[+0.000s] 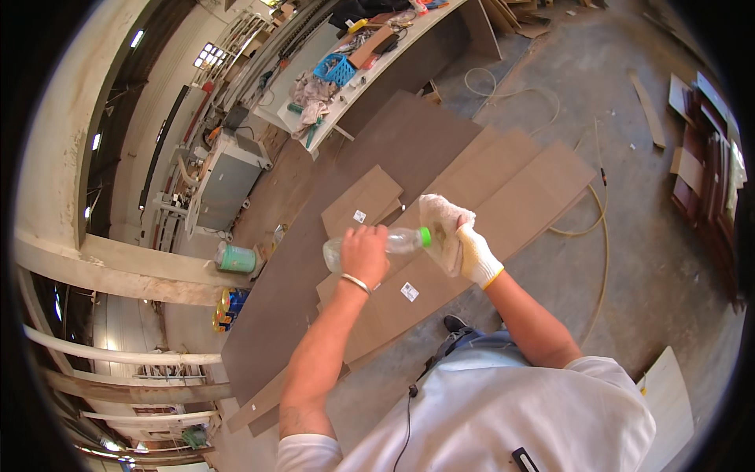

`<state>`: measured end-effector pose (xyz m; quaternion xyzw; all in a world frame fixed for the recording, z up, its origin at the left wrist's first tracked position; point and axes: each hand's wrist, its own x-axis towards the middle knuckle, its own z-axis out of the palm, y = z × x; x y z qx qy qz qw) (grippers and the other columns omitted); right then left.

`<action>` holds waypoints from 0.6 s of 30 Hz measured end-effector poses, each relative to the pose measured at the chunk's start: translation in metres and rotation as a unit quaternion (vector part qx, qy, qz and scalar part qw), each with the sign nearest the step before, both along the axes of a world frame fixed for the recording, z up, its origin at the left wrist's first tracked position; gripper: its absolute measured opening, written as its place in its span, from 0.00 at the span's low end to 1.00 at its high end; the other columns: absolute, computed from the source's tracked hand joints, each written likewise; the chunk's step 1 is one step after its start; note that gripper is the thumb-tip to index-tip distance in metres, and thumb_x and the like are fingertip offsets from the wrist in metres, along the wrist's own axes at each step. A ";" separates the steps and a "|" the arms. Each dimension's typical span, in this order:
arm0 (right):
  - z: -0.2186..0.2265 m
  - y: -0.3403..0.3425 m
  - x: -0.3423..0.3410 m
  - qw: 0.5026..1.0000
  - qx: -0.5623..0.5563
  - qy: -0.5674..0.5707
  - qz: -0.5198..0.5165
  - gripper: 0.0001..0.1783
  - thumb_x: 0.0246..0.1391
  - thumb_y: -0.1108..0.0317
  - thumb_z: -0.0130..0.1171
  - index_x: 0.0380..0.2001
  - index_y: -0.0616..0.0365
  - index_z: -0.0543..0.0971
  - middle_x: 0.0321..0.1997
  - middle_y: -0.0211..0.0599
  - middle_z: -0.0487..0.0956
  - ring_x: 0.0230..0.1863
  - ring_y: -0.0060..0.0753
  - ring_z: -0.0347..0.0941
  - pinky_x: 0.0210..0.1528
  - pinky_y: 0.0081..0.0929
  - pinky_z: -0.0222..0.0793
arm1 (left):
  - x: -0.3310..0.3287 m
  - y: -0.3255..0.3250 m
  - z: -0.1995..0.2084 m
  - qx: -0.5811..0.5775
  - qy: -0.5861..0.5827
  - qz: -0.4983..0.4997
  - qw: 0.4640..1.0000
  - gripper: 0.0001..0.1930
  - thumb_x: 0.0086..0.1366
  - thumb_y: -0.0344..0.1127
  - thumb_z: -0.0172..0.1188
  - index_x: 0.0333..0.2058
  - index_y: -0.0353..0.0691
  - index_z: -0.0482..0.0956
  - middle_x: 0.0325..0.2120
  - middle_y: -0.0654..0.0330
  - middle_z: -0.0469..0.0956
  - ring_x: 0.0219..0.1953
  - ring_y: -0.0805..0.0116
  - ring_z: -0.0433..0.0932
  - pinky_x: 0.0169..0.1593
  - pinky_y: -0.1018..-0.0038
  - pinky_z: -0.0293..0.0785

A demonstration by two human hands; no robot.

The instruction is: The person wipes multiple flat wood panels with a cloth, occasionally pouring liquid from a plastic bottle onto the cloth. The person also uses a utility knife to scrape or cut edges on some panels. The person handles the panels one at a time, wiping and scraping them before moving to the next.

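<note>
My left hand (365,255), bare and with a bangle at the wrist, is wrapped round a clear plastic bottle (403,240). The bottle lies almost level, its green cap (425,237) toward the right. In a white knit glove, my right hand (477,256) grips a whitish cloth (443,228). The cloth hangs right beside the cap; whether they touch I cannot tell. Below both hands are stacked brown panels (503,185), with a white label (409,292) on one. A smaller brown panel (362,198) lies just beyond the bottle.
A workbench (346,102) with a blue basket (334,70) and rags stands at the far side. A green-and-white bucket (237,258) is at the left. A yellowish hose (604,259) snakes over the floor at right, near stacked dark red boards (712,169).
</note>
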<state>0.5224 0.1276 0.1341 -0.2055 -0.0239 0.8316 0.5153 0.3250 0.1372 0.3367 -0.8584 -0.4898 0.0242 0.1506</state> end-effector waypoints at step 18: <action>-0.003 -0.035 -0.163 0.974 -0.049 0.174 0.136 0.41 0.70 0.36 0.52 0.74 0.50 0.65 0.71 0.46 0.72 0.70 0.55 0.70 0.74 0.55 0.65 | -0.221 -0.068 -0.160 0.012 -0.269 0.218 0.938 0.26 0.49 0.28 0.76 0.49 0.43 0.81 0.49 0.50 0.81 0.53 0.46 0.79 0.60 0.58 0.73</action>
